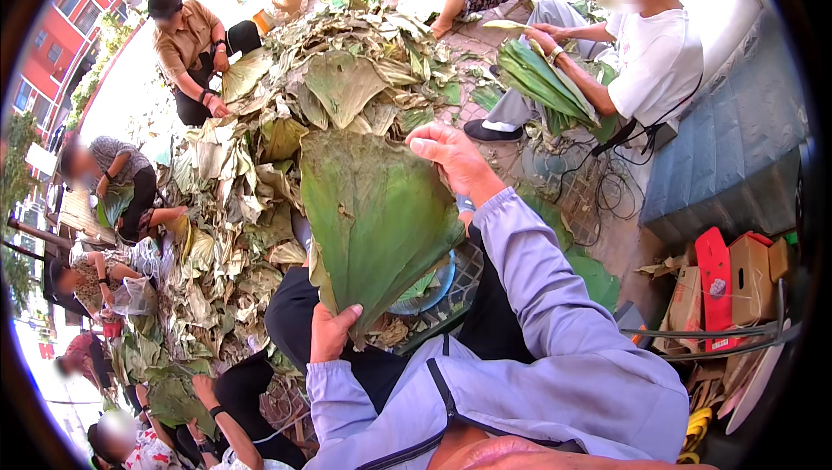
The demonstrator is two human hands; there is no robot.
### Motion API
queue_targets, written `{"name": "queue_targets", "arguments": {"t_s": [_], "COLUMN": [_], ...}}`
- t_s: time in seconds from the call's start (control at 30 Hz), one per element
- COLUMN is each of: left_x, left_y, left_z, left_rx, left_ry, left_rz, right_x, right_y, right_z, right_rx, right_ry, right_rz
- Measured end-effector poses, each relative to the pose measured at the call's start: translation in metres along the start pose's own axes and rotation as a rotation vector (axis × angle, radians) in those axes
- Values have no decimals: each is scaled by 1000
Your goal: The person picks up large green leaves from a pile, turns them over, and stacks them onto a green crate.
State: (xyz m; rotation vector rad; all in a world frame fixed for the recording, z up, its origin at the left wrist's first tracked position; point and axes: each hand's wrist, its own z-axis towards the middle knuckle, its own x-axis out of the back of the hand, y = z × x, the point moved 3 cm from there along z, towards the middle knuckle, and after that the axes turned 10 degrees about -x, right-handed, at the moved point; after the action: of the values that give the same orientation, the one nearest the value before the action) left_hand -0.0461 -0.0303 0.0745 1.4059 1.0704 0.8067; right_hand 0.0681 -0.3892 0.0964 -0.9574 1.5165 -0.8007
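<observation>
A large dried-edged green lotus leaf point(377, 210), folded into a fan shape, spreads in front of me above my lap. My left hand point(331, 330) grips its narrow lower end, thumb on top. At the leaf's upper right edge is my right hand point(445, 151), fingers curled with thumb and forefinger close together; whether they pinch the edge I cannot tell. Behind the leaf, between my knees, a blue basin point(442, 281) partly shows with a piece of green leaf in it. Beyond, a big heap of dry lotus leaves point(344, 83) covers the ground.
Several people sit around the heap handling leaves. At the right, a person in a white shirt holds a green leaf bundle point(543, 83). Black cables point(611, 190) lie on the paving near a grey metal box point(728, 125). Cardboard boxes point(751, 281) stand at the lower right.
</observation>
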Motion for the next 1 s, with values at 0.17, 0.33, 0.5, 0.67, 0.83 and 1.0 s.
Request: {"name": "queue_targets", "arguments": {"t_s": [0.17,0.33,0.5,0.67,0.83,1.0], "left_x": [5,5,4,6,9,11], "left_y": [-9,-17,-15,-16,-14,-14], "left_z": [-7,-7,-5,-6,-9,-9], "left_rx": [57,36,33,21,-10,-9], "left_ry": [42,49,65,103,154,145], "left_rz": [-20,-97,-162,-214,-235,-251], "right_x": [-5,-2,9,20,-3,2], "right_y": [8,6,10,16,8,15], "right_z": [-2,-3,5,10,-2,1], "right_rx": [26,-52,42,-82,-74,-72], "right_ry": [-106,-40,19,9,-56,-14], "right_rz": [-138,-31,-105,-12,-235,-251]}}
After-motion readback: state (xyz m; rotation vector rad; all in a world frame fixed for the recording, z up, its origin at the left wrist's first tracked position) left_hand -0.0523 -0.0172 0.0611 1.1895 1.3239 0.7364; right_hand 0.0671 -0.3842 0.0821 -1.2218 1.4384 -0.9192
